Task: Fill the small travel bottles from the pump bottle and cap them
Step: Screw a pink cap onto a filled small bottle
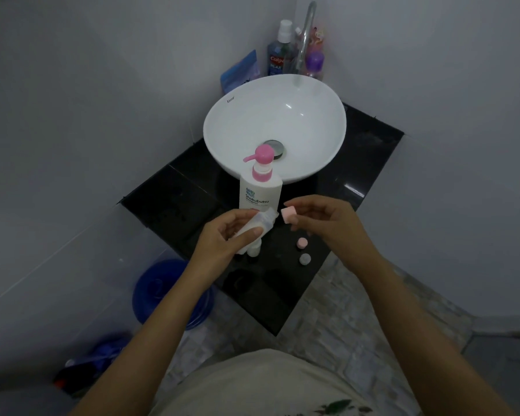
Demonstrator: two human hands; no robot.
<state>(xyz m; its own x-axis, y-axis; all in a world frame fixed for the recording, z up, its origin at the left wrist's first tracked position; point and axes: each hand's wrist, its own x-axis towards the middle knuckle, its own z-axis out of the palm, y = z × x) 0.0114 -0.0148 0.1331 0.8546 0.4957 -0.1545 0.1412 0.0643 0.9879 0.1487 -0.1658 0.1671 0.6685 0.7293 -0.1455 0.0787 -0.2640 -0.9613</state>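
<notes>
Clear travel bottle (257, 228), tilted, uncapped

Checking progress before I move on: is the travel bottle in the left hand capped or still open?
Open. The pink cap is pinched in the right hand, apart from the travel bottle neck held by the left hand.
</notes>
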